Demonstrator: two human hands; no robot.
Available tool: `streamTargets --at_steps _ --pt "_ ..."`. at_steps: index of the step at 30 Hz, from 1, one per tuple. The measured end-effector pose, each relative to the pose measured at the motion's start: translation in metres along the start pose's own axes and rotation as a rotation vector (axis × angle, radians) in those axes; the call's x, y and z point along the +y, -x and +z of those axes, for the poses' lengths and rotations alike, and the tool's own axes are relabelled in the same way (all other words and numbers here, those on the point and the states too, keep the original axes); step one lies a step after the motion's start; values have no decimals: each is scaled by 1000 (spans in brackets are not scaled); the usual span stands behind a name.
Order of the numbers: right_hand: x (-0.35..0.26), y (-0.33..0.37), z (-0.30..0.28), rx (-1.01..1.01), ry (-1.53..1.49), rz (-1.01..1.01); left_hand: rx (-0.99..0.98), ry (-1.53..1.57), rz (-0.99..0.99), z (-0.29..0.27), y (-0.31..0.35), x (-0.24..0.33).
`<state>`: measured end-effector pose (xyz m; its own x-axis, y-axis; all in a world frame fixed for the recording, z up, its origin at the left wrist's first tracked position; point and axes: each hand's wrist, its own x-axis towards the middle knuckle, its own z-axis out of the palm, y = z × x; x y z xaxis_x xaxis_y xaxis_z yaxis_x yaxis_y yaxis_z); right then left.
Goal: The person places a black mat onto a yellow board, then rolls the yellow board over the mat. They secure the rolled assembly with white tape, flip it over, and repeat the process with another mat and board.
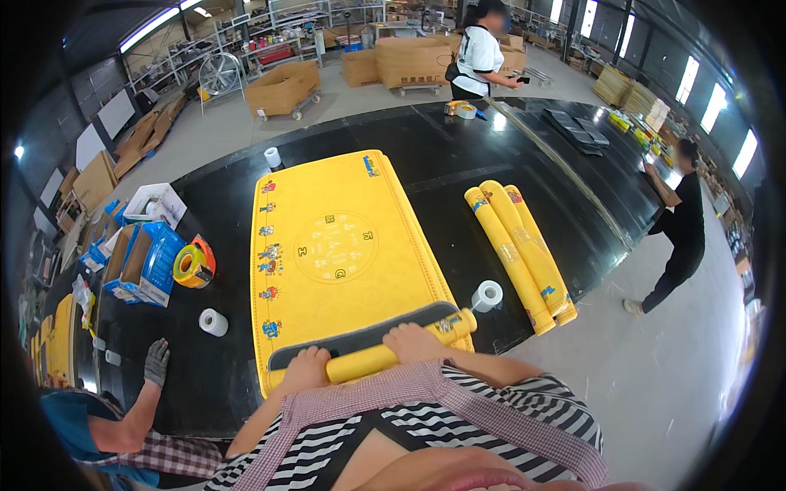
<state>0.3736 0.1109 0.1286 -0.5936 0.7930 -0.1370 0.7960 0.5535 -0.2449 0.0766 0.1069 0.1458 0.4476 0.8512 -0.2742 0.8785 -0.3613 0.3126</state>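
Note:
A stack of flat yellow mats (352, 221) with cartoon figures along one side lies on the black table in front of me. At its near edge, the top mat is partly rolled toward me, and its grey underside (311, 348) shows behind the yellow roll (364, 362). My left hand (306, 369) is closed over the roll's left part. Farther right, my right hand (415, 342) has its fingers curled over the same roll. A white roll of tape or film (487, 296) stands just beyond the roll's right end. Several finished yellow rolls (512, 245) lie together to the right.
To the left are a blue carton (146, 263), a white box (155, 203), yellow tape (192, 265) and a white roll (213, 322). A co-worker's gloved hand (156, 362) rests on the black table (205, 376). Other people stand at the far side and right.

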Motion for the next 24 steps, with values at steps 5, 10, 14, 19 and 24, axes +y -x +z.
streamTargets --at_steps 5,10,14,19,24 --pt "-5 8 6 10 -50 15 76 -11 49 4 12 3" --pt "7 2 4 215 -97 -119 156 5 260 -23 14 22" --pt "3 -14 -12 198 -135 -45 254 -35 367 -2 -8 35" --pt "24 -47 -26 30 -166 33 216 -97 327 -6 -38 36" --pt "30 -52 -14 249 -193 4 99 -66 293 -1 -60 17"
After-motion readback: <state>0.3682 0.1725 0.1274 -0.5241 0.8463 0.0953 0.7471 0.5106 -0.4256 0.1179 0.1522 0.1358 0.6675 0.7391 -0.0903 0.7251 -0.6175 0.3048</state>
